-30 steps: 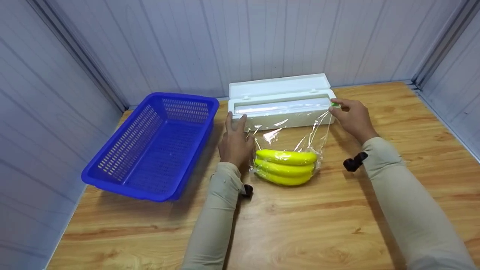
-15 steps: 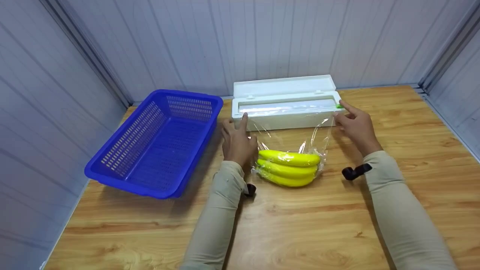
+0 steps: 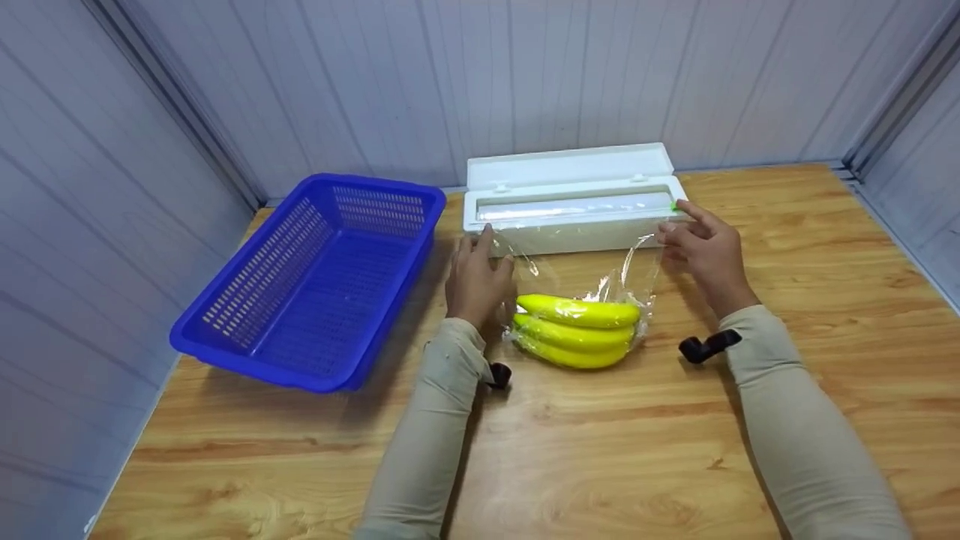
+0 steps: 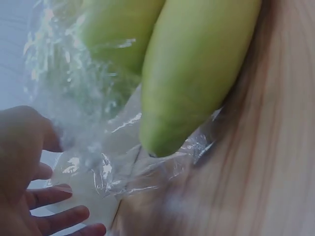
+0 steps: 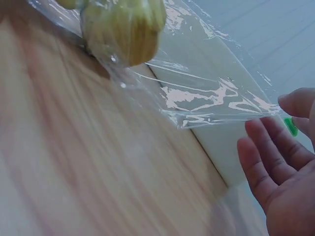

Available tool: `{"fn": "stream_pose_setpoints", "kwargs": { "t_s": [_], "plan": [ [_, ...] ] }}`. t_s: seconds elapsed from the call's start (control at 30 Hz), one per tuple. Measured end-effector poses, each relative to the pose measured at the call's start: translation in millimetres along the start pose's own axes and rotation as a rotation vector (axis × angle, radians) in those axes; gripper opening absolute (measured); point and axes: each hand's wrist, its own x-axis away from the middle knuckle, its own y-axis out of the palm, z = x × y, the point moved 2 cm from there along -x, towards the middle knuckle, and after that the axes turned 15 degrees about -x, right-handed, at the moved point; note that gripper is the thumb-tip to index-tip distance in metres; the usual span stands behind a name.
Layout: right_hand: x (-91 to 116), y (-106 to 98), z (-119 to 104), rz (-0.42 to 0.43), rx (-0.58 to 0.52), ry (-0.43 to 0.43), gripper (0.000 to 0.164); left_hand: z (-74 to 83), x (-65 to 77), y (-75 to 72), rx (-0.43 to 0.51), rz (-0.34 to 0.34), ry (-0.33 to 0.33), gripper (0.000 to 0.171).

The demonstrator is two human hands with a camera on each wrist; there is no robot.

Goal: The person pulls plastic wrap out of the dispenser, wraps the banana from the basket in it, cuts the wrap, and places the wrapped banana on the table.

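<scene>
A bunch of yellow bananas (image 3: 577,330), wrapped in clear cling film (image 4: 106,169), lies on the table. The film stretches back to a white film dispenser box (image 3: 570,236) with its lid raised and a film roll showing inside. My left hand (image 3: 478,283) rests at the box's front left, index fingertip at its front edge, fingers spread in the left wrist view. My right hand (image 3: 709,259) is at the box's right end. Its index finger reaches the small green slider (image 3: 675,205), while thumb and other fingers lie beside the film's edge, apparently not pinching it.
A blue perforated plastic basket (image 3: 307,285) stands left of my left arm on the wood-patterned table (image 3: 600,465). Pale panel walls (image 3: 375,82) close off the back and both sides, with the box's lid close to the rear one.
My right thumb and index finger have spread apart at the green slider, the index now straighter. My left fingers shifted slightly along the box front. The bananas stay in place.
</scene>
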Motion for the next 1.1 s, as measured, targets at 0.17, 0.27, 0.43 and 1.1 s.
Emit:
{"fn": "stream_pose_setpoints", "kwargs": {
  "t_s": [0.17, 0.27, 0.43, 1.1],
  "plan": [
    [2, 0, 2, 0.014, 0.009, -0.052, 0.045, 0.5, -2.5, -3.3, 0.113, 0.069, -0.038, 0.05],
    [5, -1, 1, 0.033, -0.002, -0.058, 0.04, 0.2, -3.2, -4.8, 0.194, 0.088, -0.052, 0.04],
    [10, 0, 0, 0.046, -0.073, -0.031, 0.04, -1.1, -2.3, -5.3, 0.321, 0.11, -0.089, 0.028],
    [35, 15, -5, -0.024, -0.192, 0.063, 0.025, -11.8, 3.2, -16.1, 0.644, 0.109, -0.042, 0.007]
  ]
}}
